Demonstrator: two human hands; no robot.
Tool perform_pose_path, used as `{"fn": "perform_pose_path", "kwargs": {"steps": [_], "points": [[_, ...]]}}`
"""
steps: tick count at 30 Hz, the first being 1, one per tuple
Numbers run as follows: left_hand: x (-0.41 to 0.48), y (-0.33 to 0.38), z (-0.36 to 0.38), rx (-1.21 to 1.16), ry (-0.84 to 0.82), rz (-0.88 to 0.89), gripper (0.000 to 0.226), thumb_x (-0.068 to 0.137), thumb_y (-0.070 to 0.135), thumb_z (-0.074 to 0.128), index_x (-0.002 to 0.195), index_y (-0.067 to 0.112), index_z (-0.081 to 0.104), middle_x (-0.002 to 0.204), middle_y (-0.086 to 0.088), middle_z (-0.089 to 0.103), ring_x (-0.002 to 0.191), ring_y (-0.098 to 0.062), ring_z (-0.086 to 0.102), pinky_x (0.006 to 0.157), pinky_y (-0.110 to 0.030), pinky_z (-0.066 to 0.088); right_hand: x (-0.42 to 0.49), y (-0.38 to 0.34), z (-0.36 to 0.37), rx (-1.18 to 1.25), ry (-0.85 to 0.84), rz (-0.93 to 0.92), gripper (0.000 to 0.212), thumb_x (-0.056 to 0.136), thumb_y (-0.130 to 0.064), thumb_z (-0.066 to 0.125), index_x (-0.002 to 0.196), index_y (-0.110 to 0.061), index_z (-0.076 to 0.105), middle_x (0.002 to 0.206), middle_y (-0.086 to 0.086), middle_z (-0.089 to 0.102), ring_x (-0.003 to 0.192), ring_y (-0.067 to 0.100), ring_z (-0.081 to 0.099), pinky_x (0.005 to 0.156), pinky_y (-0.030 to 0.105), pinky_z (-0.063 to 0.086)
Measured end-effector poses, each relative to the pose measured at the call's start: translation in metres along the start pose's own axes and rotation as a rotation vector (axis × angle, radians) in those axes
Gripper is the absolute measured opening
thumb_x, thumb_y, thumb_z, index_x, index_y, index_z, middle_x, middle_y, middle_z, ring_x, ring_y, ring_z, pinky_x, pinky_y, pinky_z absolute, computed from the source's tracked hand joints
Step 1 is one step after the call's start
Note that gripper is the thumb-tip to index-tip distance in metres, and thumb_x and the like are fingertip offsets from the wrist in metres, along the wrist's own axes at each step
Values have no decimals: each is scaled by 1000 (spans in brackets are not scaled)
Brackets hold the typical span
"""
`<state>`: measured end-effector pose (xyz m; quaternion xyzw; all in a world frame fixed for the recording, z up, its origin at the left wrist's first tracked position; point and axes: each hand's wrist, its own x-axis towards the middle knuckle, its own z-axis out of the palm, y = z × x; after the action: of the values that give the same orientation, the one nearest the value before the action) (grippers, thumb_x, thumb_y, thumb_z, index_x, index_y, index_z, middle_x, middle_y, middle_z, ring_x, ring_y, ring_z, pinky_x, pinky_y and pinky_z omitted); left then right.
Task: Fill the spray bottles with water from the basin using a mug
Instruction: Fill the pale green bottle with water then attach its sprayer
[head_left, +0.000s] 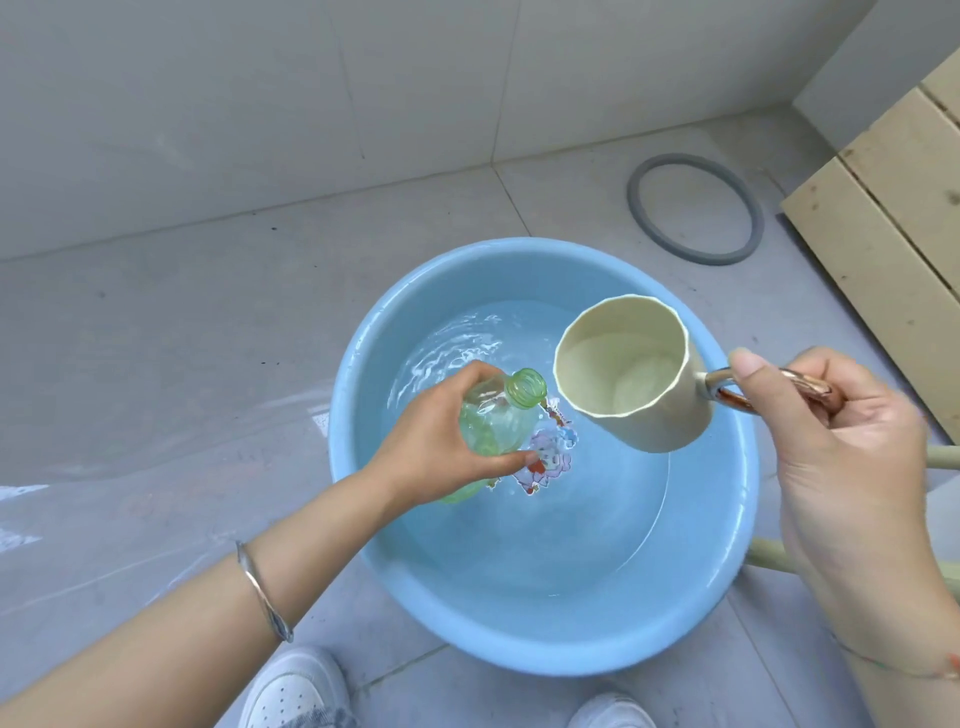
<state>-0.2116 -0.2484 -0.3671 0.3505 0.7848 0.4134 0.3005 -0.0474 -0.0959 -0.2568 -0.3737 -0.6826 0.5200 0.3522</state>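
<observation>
A blue basin (519, 644) holding rippling water sits on the tiled floor in front of me. My left hand (431, 441) grips a clear green spray bottle (498, 415) over the water, its threaded neck open and tilted toward the mug, with no spray head on it. My right hand (836, 441) holds the cream mug (628, 374) by its metal handle (727, 389), just right of the bottle neck and above the basin. The mug is tipped toward the bottle, with a little water visible inside. A colourful picture shows on the basin floor.
A grey rubber ring (693, 208) lies on the floor beyond the basin. Pale wooden boards (893, 208) stand at the right. A pale green tube (769, 556) passes behind the basin's right side. My white shoes (296, 691) are at the bottom, the tiled wall behind.
</observation>
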Motion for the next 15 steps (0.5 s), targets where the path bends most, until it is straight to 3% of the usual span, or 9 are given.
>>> {"fn": "perform_pose_path", "kwargs": {"steps": [5,8,11,15], "points": [[1,2,2,5,-7,14,59,62,46,89,109,36,54,102,31,60,102,11,55,87,-12,41,-5,-11,3,-161,-9,-110,40,77,-32,69,57,-11,42,46,-12,36,47,4,32,48,12,26],[1,3,2,10,-8,23,60,62,47,89,109,37,54,102,31,61,101,10,55,87,-15,43,-7,-15,4,-233,-26,-180,39,76,-39,68,56,-18,42,54,-1,40,50,5,34,50,14,26],[0,3,2,17,-12,24,61,62,47,89,110,39,52,104,31,61,103,10,55,87,-14,42,-9,-17,7,-315,-41,-252,40,79,-32,68,58,-10,42,64,9,40,51,3,35,51,12,27],[-1,4,2,14,-23,26,60,62,46,89,107,43,49,101,35,58,100,14,52,85,-10,40,-11,-18,9,-368,-41,-320,39,79,-19,69,57,-10,38,67,7,39,53,-1,37,52,8,28]]}}
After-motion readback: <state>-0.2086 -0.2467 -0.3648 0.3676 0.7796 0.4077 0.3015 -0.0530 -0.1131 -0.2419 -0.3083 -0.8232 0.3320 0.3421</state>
